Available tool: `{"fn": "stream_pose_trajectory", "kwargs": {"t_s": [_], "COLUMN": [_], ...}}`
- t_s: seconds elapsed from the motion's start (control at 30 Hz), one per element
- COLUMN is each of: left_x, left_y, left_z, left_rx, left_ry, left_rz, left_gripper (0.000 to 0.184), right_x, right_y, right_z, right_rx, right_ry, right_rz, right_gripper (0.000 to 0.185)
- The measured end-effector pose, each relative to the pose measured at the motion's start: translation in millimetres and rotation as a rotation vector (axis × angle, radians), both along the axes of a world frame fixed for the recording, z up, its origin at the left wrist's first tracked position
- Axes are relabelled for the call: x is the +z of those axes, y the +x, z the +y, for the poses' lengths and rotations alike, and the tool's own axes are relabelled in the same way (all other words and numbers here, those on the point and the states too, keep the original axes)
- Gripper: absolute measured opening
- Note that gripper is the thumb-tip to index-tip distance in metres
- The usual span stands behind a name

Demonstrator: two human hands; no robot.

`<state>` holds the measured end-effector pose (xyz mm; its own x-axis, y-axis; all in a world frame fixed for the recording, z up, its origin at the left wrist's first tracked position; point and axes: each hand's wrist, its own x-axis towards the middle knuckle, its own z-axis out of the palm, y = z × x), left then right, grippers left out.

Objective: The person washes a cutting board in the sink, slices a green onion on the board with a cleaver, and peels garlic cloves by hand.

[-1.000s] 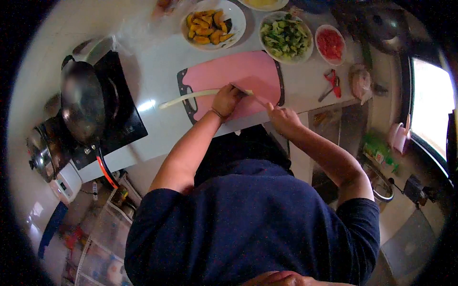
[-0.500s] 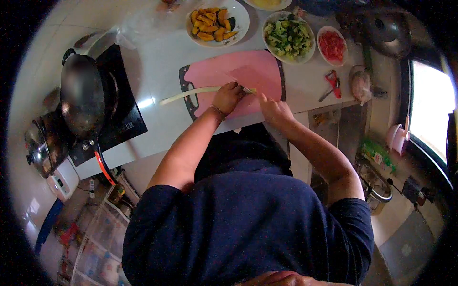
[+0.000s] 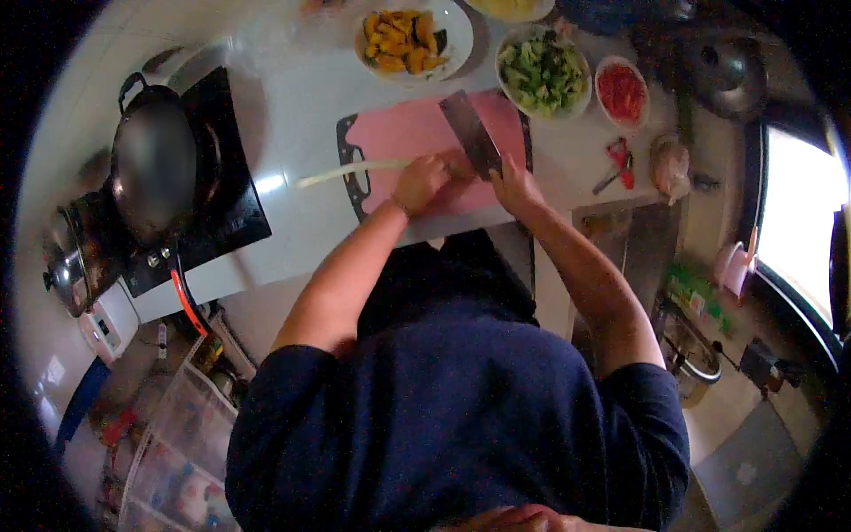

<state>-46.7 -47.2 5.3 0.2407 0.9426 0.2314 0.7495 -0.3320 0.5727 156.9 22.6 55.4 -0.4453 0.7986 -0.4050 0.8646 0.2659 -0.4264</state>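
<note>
A pink cutting board [image 3: 390, 126] with dark edges lies on the counter. Across its left part runs a long pale green stalk [image 3: 355, 168], its far end past the board's handle. My left hand [image 3: 422, 183] is closed round the stalk's right part, near the board's middle. In my right hand [image 3: 517, 188], at the board's right edge, is the handle of a cleaver [image 3: 470, 133]. Its broad blade lies flat-side up over the board, pointing up and left, apart from the stalk. A small piece by my left fingertips is blurred.
Behind the board stand a plate of orange pieces [image 3: 461, 44], a bowl of chopped greens [image 3: 542, 75] and a bowl of red pieces [image 3: 621, 91]. A red peeler [image 3: 620, 162] lies to the right. A wok [image 3: 155, 168] sits on the black cooktop [image 3: 239, 195] at left.
The cleaver's blade has turned from edge-on beside my left fingers to broad side in view, tip up and left. My left hand stays on the stalk.
</note>
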Motion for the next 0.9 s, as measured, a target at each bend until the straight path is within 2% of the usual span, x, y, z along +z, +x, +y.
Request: {"fn": "stream_pose_trajectory", "kwargs": {"t_s": [0.1,0.13,0.2,0.23,0.33,0.43,0.5,0.57,0.63,0.77,0.87,0.9], "left_x": [6.7,9.7,16.0,17.1,16.1,33.8,23.9,14.2,11.9,10.8,12.8,9.2], "left_y": [2.0,3.8,6.1,4.7,3.4,5.6,4.0,1.1,1.7,-7.8,-10.3,-9.5], "left_z": [-2.7,-4.8,-8.9,-8.0,-4.5,-4.6,-5.1,-5.8,-9.0,-10.6,-10.3,-10.8], "left_rx": [0.038,0.063,0.085,0.097,0.034,0.104,0.124,0.151,0.209,0.06,0.079,0.082], "left_ry": [-0.087,-0.146,-0.072,-0.033,0.035,-0.108,-0.128,-0.089,-0.011,-0.012,-0.007,0.018], "left_rz": [-0.053,-0.055,-0.034,-0.022,-0.028,-0.215,-0.203,-0.139,-0.036,0.038,0.037,0.036], "left_gripper": [0.018,0.019,0.02,0.021,0.021,0.022,0.021,0.02,0.019,0.018,0.019,0.019], "right_x": [19.3,32.3,57.9,62.4,51.8,-0.3,-16.0,-4.7,-0.4,37.0,68.5,68.8], "right_y": [-14.5,-16.1,-15.3,-10.6,-5.7,-23.9,-23.7,-22.7,-13.1,-24.0,-21.2,-20.2], "right_z": [-4.0,-5.3,-20.4,-26.1,-29.5,-29.9,-21.3,-10.3,-4.2,-22.2,-37.8,-37.7], "right_rx": [0.178,0.23,0.336,0.443,0.464,0.338,0.554,-0.031,0.008,0.214,0.355,0.41], "right_ry": [-0.087,-0.097,-0.119,-0.103,-0.054,0.29,0.312,-0.096,-0.111,-0.086,-0.046,-0.055], "right_rz": [-0.242,-0.243,-0.242,-0.326,-0.265,0.029,-0.223,-0.04,-0.122,-0.203,-0.197,-0.25], "right_gripper": [0.039,0.036,0.031,0.037,0.048,0.036,0.034,0.037,0.039,0.04,0.046,0.054]}}
